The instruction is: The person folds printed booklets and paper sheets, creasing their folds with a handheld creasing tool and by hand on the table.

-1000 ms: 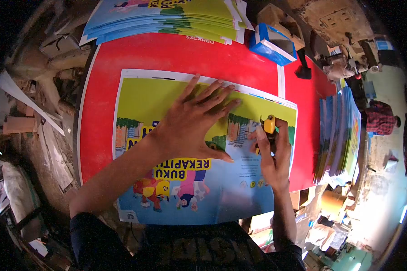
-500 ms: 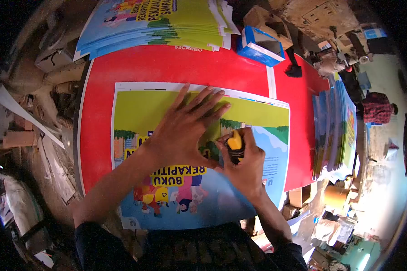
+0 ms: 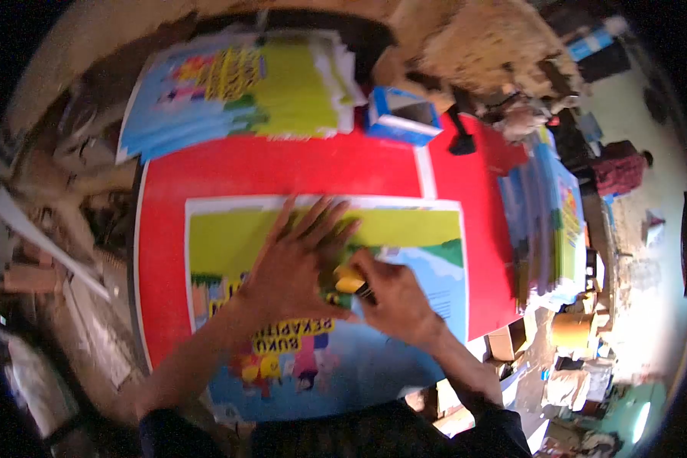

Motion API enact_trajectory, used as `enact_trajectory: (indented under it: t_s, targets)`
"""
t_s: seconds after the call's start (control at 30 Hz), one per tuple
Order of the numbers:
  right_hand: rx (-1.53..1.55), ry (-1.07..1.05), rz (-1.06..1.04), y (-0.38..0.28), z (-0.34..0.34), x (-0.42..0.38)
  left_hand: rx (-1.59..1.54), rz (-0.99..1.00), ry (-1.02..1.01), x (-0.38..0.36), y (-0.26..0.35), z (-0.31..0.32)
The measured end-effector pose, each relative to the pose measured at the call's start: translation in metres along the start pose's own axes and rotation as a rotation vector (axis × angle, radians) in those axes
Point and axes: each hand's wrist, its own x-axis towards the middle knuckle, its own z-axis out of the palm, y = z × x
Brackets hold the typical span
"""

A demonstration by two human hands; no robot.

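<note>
A large printed sheet [image 3: 225, 240] in green and blue, with cartoon figures and upside-down lettering, lies on the red table surface in front of me. My left hand [image 3: 290, 271] is pressed flat on its middle, fingers spread toward the far edge. Just to the right, my right hand [image 3: 401, 301] grips a yellow and black hand tool [image 3: 349, 281] against the sheet. Blur and my fingers hide the tool's exact kind and its lower end. The thumb of my left hand is close beside it.
A stack of similar printed sheets [image 3: 290, 91] stands at the table's far left. An open blue and white box [image 3: 404, 117] is right of it. Another stack [image 3: 549, 221] sits at the right edge. Beyond, a person in a checked shirt [image 3: 618, 169] is by the wall.
My view has shifted, so the table and sheet appear lower. My right hand has moved left, nearer my left hand, and the yellow and black tool is tilted more. My left hand stays flat.
</note>
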Motion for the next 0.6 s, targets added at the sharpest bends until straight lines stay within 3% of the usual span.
enact_trajectory:
  t_s: [0.17,0.27,0.3,0.33,0.37,0.43,0.6]
  targets:
    - [0.135,-0.24,-0.236,0.022,-0.025,0.026,-0.048,-0.048,-0.068,0.002,0.009,-0.012]
    - [0.227,-0.262,-0.138,0.022,-0.027,0.037,-0.062,-0.062,-0.108,0.005,0.012,-0.017]
    - [0.053,-0.118,-0.179,0.026,-0.011,0.032,-0.066,-0.055,-0.116,0.003,0.011,-0.015]
    - [0.049,-0.167,0.027,0.027,0.005,0.028,-0.046,-0.045,-0.111,0.002,0.009,-0.014]
    - [-0.023,-0.073,0.061,0.013,0.01,0.019,-0.037,-0.043,-0.109,0.002,0.008,-0.012]
    - [-0.153,-0.214,0.322,-0.029,-0.006,0.018,-0.026,-0.047,-0.105,0.003,0.008,-0.01]
    - [-0.004,0.045,0.027,0.005,0.001,0.006,0.006,-0.024,-0.111,0.004,0.013,-0.011]
